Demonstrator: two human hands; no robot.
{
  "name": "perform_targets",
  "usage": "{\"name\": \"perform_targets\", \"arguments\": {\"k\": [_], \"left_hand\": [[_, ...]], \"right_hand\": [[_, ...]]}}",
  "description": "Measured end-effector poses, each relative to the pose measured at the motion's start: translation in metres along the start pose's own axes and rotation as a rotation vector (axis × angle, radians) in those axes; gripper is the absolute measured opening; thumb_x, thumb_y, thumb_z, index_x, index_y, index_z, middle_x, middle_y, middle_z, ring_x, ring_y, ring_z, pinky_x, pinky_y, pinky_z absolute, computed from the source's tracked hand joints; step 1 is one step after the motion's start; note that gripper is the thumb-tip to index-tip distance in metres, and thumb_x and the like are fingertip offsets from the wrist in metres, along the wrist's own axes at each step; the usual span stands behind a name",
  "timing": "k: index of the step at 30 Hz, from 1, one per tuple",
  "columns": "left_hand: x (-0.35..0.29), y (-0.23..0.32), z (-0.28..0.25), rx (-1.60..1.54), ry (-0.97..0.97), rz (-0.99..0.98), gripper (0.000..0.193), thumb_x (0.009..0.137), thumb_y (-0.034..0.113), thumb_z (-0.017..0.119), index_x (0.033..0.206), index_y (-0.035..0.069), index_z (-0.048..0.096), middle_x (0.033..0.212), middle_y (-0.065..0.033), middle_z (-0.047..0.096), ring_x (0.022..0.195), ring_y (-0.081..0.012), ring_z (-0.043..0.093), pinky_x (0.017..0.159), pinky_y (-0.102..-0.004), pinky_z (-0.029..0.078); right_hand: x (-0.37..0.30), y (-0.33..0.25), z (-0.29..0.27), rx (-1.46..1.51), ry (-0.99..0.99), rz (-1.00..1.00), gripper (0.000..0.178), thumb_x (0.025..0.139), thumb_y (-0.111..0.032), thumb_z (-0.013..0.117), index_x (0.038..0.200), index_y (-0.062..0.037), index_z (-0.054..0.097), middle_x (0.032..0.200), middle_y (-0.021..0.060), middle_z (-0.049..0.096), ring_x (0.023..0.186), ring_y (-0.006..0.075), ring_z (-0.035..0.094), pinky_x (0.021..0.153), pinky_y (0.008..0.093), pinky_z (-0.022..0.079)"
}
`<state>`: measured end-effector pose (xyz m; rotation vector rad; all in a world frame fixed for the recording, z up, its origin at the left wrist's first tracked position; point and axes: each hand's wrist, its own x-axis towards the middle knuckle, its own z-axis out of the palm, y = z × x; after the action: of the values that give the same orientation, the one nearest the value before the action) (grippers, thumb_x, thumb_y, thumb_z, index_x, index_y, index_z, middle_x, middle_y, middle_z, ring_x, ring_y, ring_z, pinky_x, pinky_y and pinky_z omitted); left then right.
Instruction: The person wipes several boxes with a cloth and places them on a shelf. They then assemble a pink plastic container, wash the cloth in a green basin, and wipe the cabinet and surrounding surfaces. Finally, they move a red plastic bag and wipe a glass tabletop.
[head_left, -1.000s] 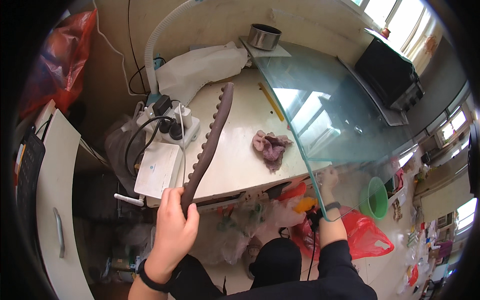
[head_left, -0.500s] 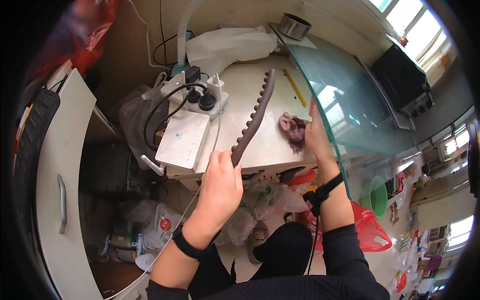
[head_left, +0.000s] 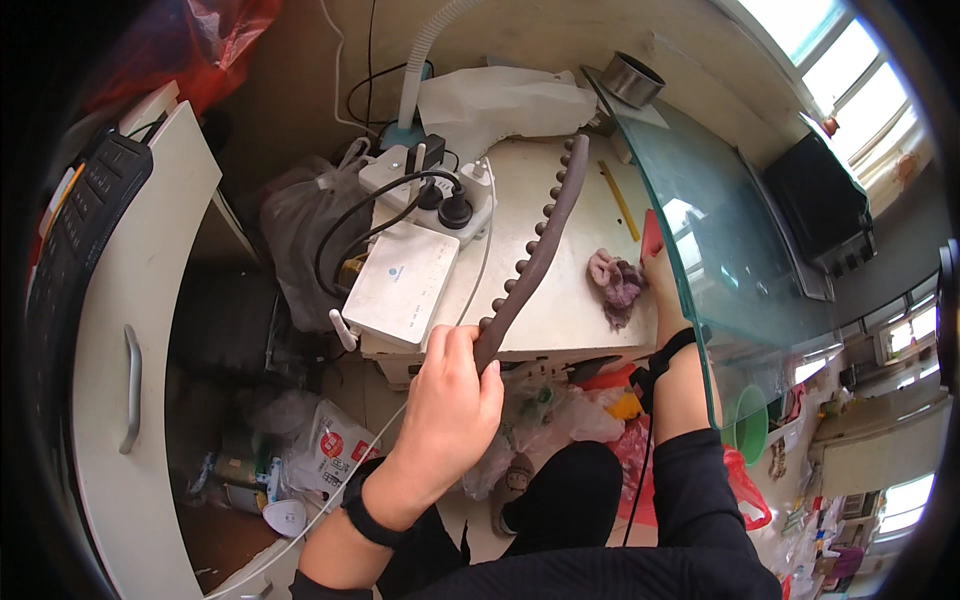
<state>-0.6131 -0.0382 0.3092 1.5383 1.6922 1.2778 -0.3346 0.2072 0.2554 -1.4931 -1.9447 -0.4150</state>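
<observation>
My left hand (head_left: 455, 405) is closed around the lower end of a curved dark brown stick (head_left: 540, 250) with a row of round knobs along one edge. The stick points up and away over the white cabinet top. My right hand (head_left: 662, 275) reaches in beneath the edge of a glass sheet (head_left: 740, 250), close to a flat red thing (head_left: 652, 235). Its fingers are mostly hidden, so a grip on the red thing cannot be made out. A crumpled purplish cloth (head_left: 617, 288) lies just left of that hand.
A white router (head_left: 400, 285) and a power strip (head_left: 470, 210) with black plugs stand on the left. Behind them lies white sheeting (head_left: 505, 100). A yellow ruler (head_left: 619, 200) rests near the glass, a metal pot (head_left: 632, 80) on its far corner. Plastic bags (head_left: 560, 425) lie below.
My right hand has gone deeper beneath the glass edge, so less of it shows. My left hand still grips the knobbed stick. The whole view has shifted slightly.
</observation>
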Motion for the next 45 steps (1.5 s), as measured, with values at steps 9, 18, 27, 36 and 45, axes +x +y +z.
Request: {"name": "perform_targets", "arguments": {"k": [9,18,27,36,45], "left_hand": [[0.006,0.0,0.018,-0.309,-0.003,-0.173,0.028,0.084,0.009,0.063,0.104,-0.006,0.049,0.078,-0.0114,0.062,0.066,-0.0193,0.06,0.064,-0.0336,0.049],[0.019,0.002,0.054,-0.588,-0.039,-0.289,0.035,0.08,0.018,0.076,0.095,-0.002,0.051,0.077,-0.0064,0.064,0.057,-0.0097,0.058,0.047,-0.0246,0.046],[0.03,-0.026,0.064,-0.387,0.044,-0.302,0.025,0.079,0.01,0.071,0.092,-0.002,0.052,0.069,-0.0098,0.061,0.056,-0.018,0.062,0.051,-0.032,0.048],[0.035,-0.045,0.065,0.073,0.109,0.017,0.03,0.078,0.008,0.072,0.098,-0.004,0.052,0.084,-0.0202,0.063,0.081,-0.0407,0.062,0.073,-0.0432,0.049],[0.032,-0.042,0.068,-0.025,0.199,0.018,0.028,0.077,0.003,0.07,0.097,-0.001,0.051,0.085,-0.021,0.065,0.081,-0.041,0.063,0.07,-0.0458,0.048]], "right_hand": [[-0.019,-0.005,-0.008,1.339,0.11,0.748,0.024,0.088,-0.001,0.063,0.109,-0.0081,0.054,0.102,0.0043,0.058,0.086,0.0162,0.06,0.072,0.0245,0.051],[-0.094,-0.113,-0.07,1.729,-0.147,0.711,0.031,0.087,0.002,0.062,0.113,-0.0057,0.048,0.108,0.0057,0.055,0.096,0.015,0.058,0.085,0.0269,0.049],[-0.073,-0.089,-0.06,0.54,0.003,0.082,0.024,0.093,-0.019,0.057,0.113,-0.0046,0.056,0.108,0.015,0.05,0.1,0.0305,0.052,0.089,0.0409,0.043],[-0.049,-0.066,-0.029,0.449,-0.228,0.115,0.036,0.081,-0.008,0.066,0.116,-0.0094,0.059,0.106,0.0175,0.06,0.098,0.0351,0.056,0.089,0.0428,0.044],[-0.018,-0.132,-0.004,0.627,-0.036,-0.155,0.033,0.078,-0.002,0.064,0.111,-0.0065,0.062,0.105,0.0134,0.063,0.098,0.0342,0.057,0.091,0.0411,0.044]]}}
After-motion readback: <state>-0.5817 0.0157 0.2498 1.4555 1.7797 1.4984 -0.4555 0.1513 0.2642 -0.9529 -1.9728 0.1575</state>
